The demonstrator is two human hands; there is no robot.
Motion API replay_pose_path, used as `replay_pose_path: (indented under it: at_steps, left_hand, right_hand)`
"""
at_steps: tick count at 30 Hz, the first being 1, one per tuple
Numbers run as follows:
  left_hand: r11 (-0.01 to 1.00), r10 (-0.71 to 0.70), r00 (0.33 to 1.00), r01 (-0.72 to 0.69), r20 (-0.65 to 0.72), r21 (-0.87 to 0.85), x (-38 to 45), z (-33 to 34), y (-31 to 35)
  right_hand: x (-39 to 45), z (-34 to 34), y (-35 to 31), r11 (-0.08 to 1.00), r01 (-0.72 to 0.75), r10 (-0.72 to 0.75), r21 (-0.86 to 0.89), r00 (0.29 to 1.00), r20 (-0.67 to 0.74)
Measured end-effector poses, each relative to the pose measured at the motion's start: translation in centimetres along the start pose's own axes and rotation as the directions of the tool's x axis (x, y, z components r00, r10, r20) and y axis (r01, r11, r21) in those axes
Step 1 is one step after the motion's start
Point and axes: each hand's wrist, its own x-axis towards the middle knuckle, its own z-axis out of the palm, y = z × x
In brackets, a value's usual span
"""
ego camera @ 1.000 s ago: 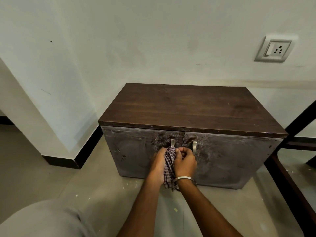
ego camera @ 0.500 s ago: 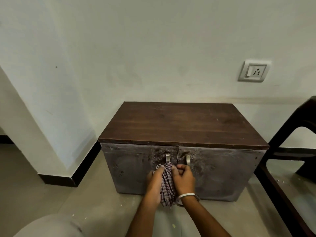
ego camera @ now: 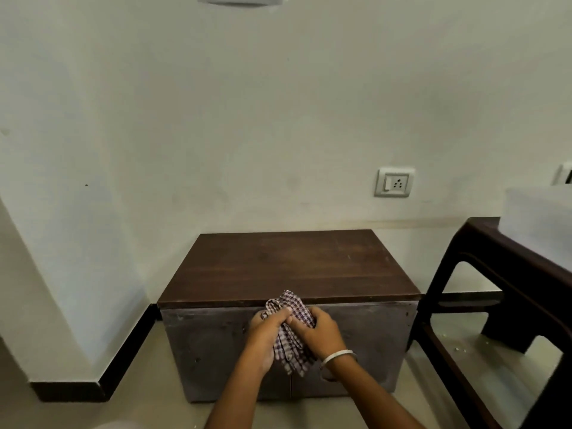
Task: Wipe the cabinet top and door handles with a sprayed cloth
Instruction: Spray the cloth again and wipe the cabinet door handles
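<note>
Head view: a low cabinet point(ego camera: 288, 345) with a dark brown wooden top point(ego camera: 291, 267) and grey, smudged double doors point(ego camera: 210, 345) is standing on the pale floor point(ego camera: 130, 397), its back against a white wall point(ego camera: 247, 134). Both hands are meeting in front of the upper middle of the doors, just below the front edge of the top. The left hand point(ego camera: 266, 331) is gripping a crumpled checked cloth of maroon and white weave point(ego camera: 289, 323), its fingers point(ego camera: 275, 317) curled round the left side of the bundle. The right hand point(ego camera: 322, 331) is gripping the same cloth from the right, its fingers point(ego camera: 305, 318) curled into the fabric. One fold of the cloth is rising above the hands and overlapping the front edge of the top; the rest is hanging down between the two palms. The door handles are lying behind the hands and cloth and cannot be made out. A silver-coloured bangle point(ego camera: 337, 356) is encircling the right wrist.

To the right of the cabinet, a dark brown moulded stand point(ego camera: 495, 274) is standing just beside it, and a pale blurred object point(ego camera: 538, 224) is resting on its surface. A white switch-and-socket plate point(ego camera: 393, 182) is sitting on the wall above the cabinet's right half. A black skirting strip point(ego camera: 123, 357) is running along the foot of the wall at the left, turning round a projecting corner.
</note>
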Motion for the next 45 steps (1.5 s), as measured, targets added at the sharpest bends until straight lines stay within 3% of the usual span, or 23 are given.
replay_pose_path:
  at_steps: [11,14,17,21,27,36,43,45]
  left_hand:
    - [0.993,0.116,0.984,-0.119,0.134,0.015,-2.5,6.3,5.4]
    - [0.993,0.108,0.965,-0.118,0.239,0.03,-3.8,8.8,7.1]
    - [0.987,0.086,0.94,-0.125,0.331,0.097,-4.8,11.7,8.5]
    - [0.973,0.146,0.932,-0.195,0.332,0.121,-5.1,17.0,10.2]
    - [0.914,0.231,0.863,-0.351,0.449,0.203,-6.6,26.7,12.6]
    - [0.662,0.244,0.68,-0.638,0.692,0.394,-10.4,40.7,15.1]
    - [0.431,0.334,0.564,-0.804,0.755,0.41,-10.0,47.6,15.1]
    - [0.396,0.358,0.528,-0.833,0.77,0.387,-9.2,48.9,14.8]
  right_hand:
    - [0.8,-7.6,-4.5,0.998,0.022,-0.027,-0.061,0.996,-0.086]
    - [0.8,-10.1,-5.6,0.997,0.068,-0.072,-0.03,0.98,-0.187]
    - [0.8,-12.8,-6.9,0.996,0.088,-0.087,-0.01,0.951,-0.297]
    - [0.7,-17.1,-8.8,0.995,0.095,-0.078,0.016,0.893,-0.444]
    - [0.5,-25.3,-11.3,0.993,0.082,-0.01,0.08,0.755,-0.655]
    - [0.3,-37.8,-14.3,0.991,-0.02,0.125,0.136,0.536,-0.835]
    - [2.8,-43.9,-14.3,0.962,-0.178,0.27,0.207,0.507,-0.818]
    - [3.8,-44.9,-14.4,0.953,-0.239,0.282,0.187,0.468,-0.838]
